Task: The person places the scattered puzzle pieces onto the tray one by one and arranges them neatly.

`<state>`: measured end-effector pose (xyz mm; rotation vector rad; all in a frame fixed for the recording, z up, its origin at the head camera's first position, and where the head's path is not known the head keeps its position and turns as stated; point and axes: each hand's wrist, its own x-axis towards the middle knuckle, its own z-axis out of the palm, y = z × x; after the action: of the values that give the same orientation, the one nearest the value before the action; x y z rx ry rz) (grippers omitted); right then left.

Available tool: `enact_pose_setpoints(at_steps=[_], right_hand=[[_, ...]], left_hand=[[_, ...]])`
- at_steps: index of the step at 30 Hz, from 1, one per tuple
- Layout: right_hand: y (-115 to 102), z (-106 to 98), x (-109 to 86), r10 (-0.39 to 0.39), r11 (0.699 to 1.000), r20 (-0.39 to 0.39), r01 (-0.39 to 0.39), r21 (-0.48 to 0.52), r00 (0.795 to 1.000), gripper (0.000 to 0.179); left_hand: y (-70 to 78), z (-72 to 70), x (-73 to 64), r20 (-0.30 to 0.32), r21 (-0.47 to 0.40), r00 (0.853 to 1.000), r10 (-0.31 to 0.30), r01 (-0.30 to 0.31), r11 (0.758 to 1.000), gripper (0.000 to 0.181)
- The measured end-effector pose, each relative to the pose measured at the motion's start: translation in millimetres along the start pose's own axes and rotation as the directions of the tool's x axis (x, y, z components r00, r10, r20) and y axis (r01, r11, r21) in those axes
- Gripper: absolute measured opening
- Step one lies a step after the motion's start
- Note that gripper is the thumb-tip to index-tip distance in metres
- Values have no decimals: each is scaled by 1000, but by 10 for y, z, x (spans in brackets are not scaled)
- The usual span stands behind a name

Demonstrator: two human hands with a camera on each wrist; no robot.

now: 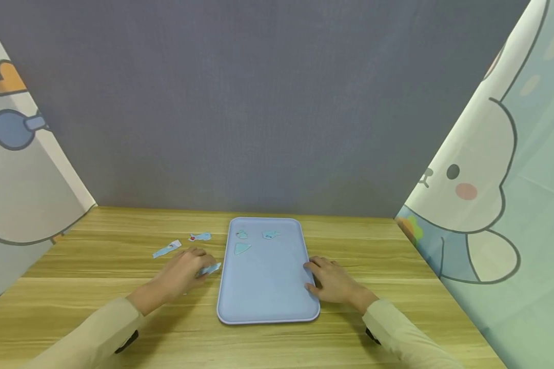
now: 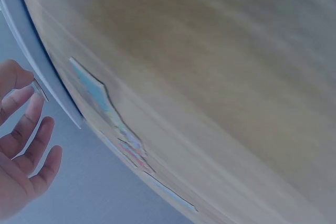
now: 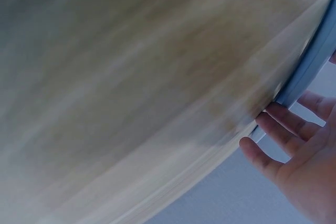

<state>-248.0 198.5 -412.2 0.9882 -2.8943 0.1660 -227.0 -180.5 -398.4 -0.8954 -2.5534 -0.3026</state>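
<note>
My left hand [image 1: 183, 271] pinches a small, flat light-blue cut-out piece [image 1: 209, 269] between thumb and fingertips, just left of the tray. In the left wrist view this piece [image 2: 40, 91] shows nearly edge-on, the other fingers spread loosely. The pale blue tray [image 1: 270, 287] lies lengthwise before me. Three light-blue pieces lie in its far part: a triangular one [image 1: 241, 248], a small one [image 1: 242, 234] and an irregular one [image 1: 270, 234]. My right hand [image 1: 334, 281] rests at the tray's right rim, fingertips touching it; in the right wrist view its fingers [image 3: 283, 135] look loosely extended.
Left of the tray on the wooden table [image 1: 120, 241] lie a long light-blue piece [image 1: 167, 249] and one with a red spot [image 1: 200, 237]. A pale tip [image 1: 184, 293] shows beside my left wrist. A grey panel [image 1: 249, 113] stands behind, with printed curtains [image 1: 531, 169] at the sides.
</note>
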Motion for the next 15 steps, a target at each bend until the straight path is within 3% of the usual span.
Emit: enact_pose_setpoints(at_steps=[15], right_hand=[[-17, -7, -8, 0, 1000, -6, 0, 10, 1000, 47]], left_hand=[[93, 96, 199, -46, -43, 998, 43, -45, 998, 21]])
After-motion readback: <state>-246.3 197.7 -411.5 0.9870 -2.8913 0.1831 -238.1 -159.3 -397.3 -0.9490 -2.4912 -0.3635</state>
